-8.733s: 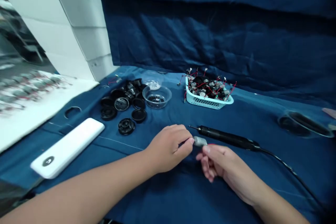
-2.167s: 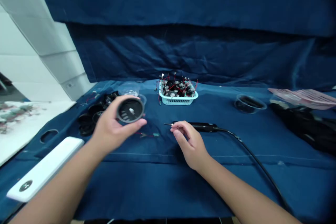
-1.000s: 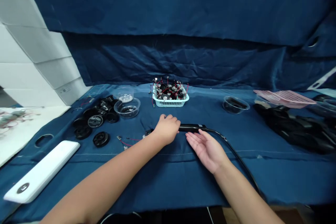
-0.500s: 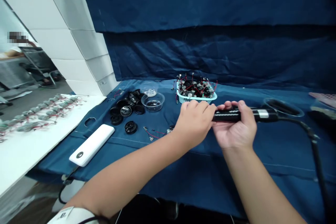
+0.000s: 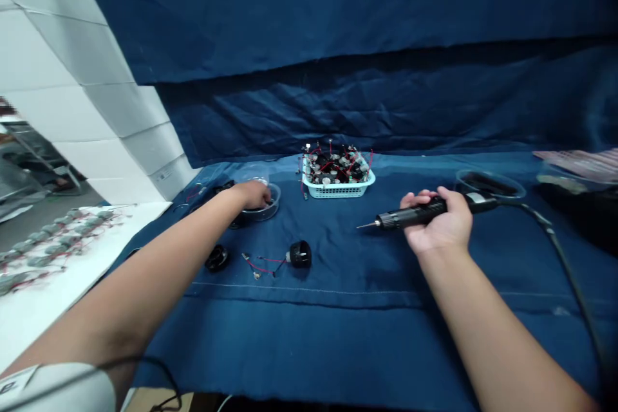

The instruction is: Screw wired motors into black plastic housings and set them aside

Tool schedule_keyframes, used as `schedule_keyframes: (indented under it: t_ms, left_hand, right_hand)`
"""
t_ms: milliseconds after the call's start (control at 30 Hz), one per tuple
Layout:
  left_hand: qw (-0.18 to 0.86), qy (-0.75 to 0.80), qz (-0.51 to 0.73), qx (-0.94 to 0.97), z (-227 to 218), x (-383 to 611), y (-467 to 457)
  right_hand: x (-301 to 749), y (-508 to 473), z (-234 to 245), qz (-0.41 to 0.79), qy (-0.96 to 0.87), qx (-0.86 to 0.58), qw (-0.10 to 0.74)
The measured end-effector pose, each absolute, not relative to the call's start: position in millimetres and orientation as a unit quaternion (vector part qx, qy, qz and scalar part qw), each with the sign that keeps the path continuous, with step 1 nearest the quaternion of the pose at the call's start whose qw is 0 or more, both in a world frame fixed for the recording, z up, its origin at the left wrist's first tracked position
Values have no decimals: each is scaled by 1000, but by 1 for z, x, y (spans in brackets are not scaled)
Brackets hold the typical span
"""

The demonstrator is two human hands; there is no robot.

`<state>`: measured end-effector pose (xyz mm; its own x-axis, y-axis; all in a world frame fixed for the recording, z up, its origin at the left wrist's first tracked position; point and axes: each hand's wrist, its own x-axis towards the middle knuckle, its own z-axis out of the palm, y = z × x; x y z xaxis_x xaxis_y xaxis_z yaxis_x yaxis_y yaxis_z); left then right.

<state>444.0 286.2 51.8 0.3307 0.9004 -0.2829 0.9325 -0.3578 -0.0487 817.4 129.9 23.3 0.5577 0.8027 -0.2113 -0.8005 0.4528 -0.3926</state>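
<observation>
My right hand (image 5: 438, 222) is wrapped round a black electric screwdriver (image 5: 393, 219), whose thin bit points left above the cloth. My left hand (image 5: 254, 194) reaches into a clear round plastic bowl (image 5: 268, 211), fingers bent down and together. What the fingertips hold, if anything, is hidden. Nearer me lies a small black cylindrical part (image 5: 300, 254) with a motor end and red and black wires (image 5: 263, 264). To its left is a round black part (image 5: 217, 258), and my left forearm partly covers more black parts behind it.
A light blue basket (image 5: 338, 190) full of wired motor parts stands at the back. Right of it is an oval clear tray (image 5: 490, 183). The screwdriver's cord (image 5: 562, 257) runs down the right side. Wired grey parts (image 5: 53, 248) lie on a white surface at left.
My left hand has let go of the screwdriver's front end and moved left into the bowl. The screwdriver's bit now shows. The view has shifted, with my right hand still holding the tool.
</observation>
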Motion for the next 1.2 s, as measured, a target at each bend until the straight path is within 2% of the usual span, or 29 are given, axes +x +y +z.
schedule_keyframes:
  t_ms: [200, 1200]
  left_hand:
    - [33, 566, -188, 802, 34, 446, 297]
    - [34, 575, -236, 783, 43, 450, 292]
  right_hand:
    - [809, 124, 31, 479, -5, -230, 847]
    - [802, 115, 37, 477, -57, -231, 846]
